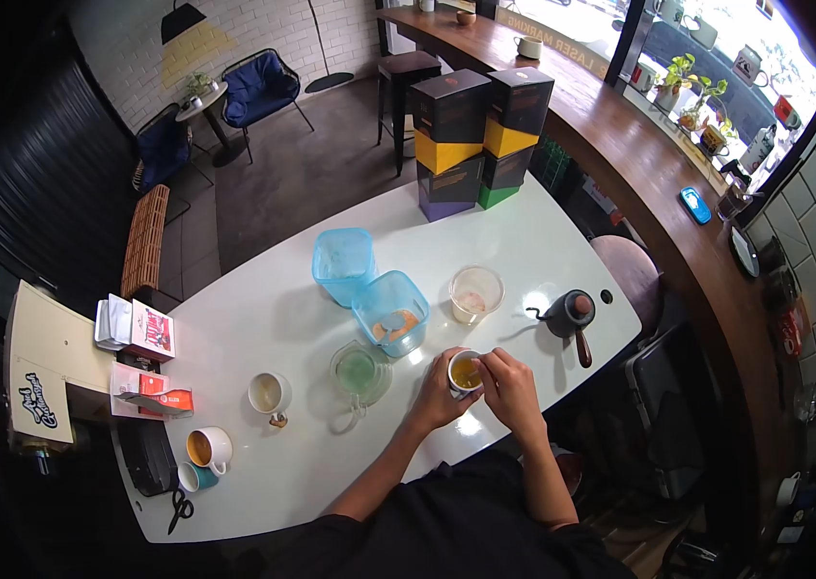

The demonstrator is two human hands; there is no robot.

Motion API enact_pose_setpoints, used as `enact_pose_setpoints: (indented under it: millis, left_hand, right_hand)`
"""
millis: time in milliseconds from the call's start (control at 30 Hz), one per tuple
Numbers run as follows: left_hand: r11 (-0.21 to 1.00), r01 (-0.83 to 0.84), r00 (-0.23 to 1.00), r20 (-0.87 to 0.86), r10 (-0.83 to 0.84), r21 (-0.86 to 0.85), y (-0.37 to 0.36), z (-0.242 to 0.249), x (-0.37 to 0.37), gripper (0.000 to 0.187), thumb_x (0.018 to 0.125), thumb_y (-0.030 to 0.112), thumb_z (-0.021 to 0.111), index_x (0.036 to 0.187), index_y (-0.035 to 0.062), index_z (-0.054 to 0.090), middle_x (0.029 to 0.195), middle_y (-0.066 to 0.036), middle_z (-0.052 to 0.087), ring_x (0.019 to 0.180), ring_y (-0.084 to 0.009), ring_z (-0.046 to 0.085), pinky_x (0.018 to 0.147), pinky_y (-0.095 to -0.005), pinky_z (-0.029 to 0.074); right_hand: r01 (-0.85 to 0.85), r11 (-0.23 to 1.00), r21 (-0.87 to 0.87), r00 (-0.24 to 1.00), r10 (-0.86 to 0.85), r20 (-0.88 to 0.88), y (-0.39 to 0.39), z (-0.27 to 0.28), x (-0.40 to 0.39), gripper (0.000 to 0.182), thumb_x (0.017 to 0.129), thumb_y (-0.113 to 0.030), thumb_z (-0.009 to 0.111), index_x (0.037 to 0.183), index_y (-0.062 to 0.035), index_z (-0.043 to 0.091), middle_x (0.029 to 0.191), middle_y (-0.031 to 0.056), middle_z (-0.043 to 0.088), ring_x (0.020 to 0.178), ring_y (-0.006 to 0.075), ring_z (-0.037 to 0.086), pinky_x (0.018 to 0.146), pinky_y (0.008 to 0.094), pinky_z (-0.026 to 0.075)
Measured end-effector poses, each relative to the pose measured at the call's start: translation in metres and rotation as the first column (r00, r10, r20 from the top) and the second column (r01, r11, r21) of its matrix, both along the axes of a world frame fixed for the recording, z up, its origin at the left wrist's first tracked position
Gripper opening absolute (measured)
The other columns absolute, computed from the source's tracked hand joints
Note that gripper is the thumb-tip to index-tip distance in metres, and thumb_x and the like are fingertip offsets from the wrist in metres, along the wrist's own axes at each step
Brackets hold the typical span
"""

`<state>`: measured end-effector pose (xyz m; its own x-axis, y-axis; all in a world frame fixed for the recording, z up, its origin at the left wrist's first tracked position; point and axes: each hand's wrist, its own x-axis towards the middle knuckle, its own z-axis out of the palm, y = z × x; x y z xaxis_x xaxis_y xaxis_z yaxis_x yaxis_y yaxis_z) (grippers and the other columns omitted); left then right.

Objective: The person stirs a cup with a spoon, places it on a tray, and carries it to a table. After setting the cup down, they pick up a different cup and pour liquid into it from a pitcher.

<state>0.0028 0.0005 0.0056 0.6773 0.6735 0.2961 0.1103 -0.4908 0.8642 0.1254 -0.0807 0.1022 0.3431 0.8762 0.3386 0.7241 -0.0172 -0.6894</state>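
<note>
A white cup [453,390] with yellowish liquid stands at the table's near edge. My left hand [439,394] is wrapped round its left side. My right hand [508,383] is closed at the cup's rim, its fingers pinched over the opening; what they hold is too small to make out. Left of the cup is a glass cup with green contents [357,371]. Behind it, a blue container [392,314] holds something orange-brown and a spoon-like piece. A clear plastic tub [476,293] stands behind my hands.
The white table [263,492] also bears another blue container [343,265], a dark kettle [570,315], stacked boxes [449,135], a white mug [269,393], a mug with orange inside [210,449], a teal cup [196,477], scissors [179,510] and a black tray [145,455].
</note>
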Motion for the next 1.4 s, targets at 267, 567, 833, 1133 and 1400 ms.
enact_pose_setpoints:
  millis: [267, 567, 833, 1133, 1400]
  left_hand:
    - [0.999, -0.004, 1.0, 0.012, 0.004, -0.032, -0.0008, 0.0007, 0.0001, 0.071, 0.072, 0.023, 0.084, 0.127, 0.0051, 0.043, 0.124, -0.018, 0.055, 0.117, -0.037, 0.053, 0.099, -0.0454, 0.042]
    - [1.0, 0.003, 1.0, 0.007, -0.003, -0.022, -0.0003, -0.0008, -0.0002, 0.071, 0.072, 0.023, 0.084, 0.127, 0.0046, 0.043, 0.125, -0.018, 0.055, 0.117, -0.0369, 0.053, 0.099, -0.0453, 0.043]
    - [0.997, -0.018, 1.0, -0.021, 0.016, -0.071, -0.0014, -0.0003, -0.0006, 0.07, 0.072, 0.025, 0.084, 0.126, 0.0059, 0.044, 0.124, -0.018, 0.056, 0.115, -0.0367, 0.055, 0.097, -0.0448, 0.044]
    - [0.998, -0.007, 1.0, 0.01, 0.008, -0.064, -0.0013, -0.002, -0.0007, 0.07, 0.072, 0.024, 0.083, 0.127, 0.0058, 0.044, 0.124, -0.018, 0.055, 0.116, -0.0369, 0.054, 0.097, -0.0448, 0.045]
    - [0.999, -0.015, 1.0, -0.005, 0.015, -0.037, -0.001, -0.0026, -0.0002, 0.07, 0.072, 0.024, 0.083, 0.127, 0.0058, 0.043, 0.125, -0.018, 0.055, 0.116, -0.0368, 0.054, 0.098, -0.0452, 0.044]
  right_hand:
    - [0.083, 0.996, 0.029, 0.996, -0.084, 0.022, 0.0006, 0.0002, 0.0006, 0.009, 0.089, -0.007, 0.062, 0.086, 0.0019, 0.063, 0.074, 0.0158, 0.057, 0.063, 0.0359, 0.058, 0.057, 0.0418, 0.044]
    - [0.07, 0.997, 0.044, 0.997, -0.068, -0.041, 0.0033, -0.0027, -0.0004, 0.01, 0.09, -0.007, 0.062, 0.089, 0.0025, 0.064, 0.074, 0.0158, 0.057, 0.063, 0.0353, 0.058, 0.058, 0.0416, 0.045]
    - [0.092, 0.996, 0.014, 0.996, -0.092, 0.007, 0.0004, -0.005, 0.0042, 0.011, 0.09, -0.007, 0.061, 0.086, 0.0026, 0.063, 0.074, 0.016, 0.057, 0.063, 0.0356, 0.058, 0.058, 0.0417, 0.045]
    - [0.073, 0.995, 0.069, 0.995, -0.069, -0.066, 0.0045, -0.0073, 0.0001, 0.011, 0.09, -0.008, 0.062, 0.087, 0.0023, 0.064, 0.073, 0.0156, 0.056, 0.062, 0.0337, 0.058, 0.057, 0.0405, 0.044]
    - [0.044, 0.999, 0.002, 0.999, -0.044, 0.01, 0.0019, -0.0023, 0.0035, 0.011, 0.09, -0.008, 0.061, 0.085, 0.0012, 0.064, 0.072, 0.0151, 0.055, 0.061, 0.0336, 0.057, 0.056, 0.0411, 0.044]
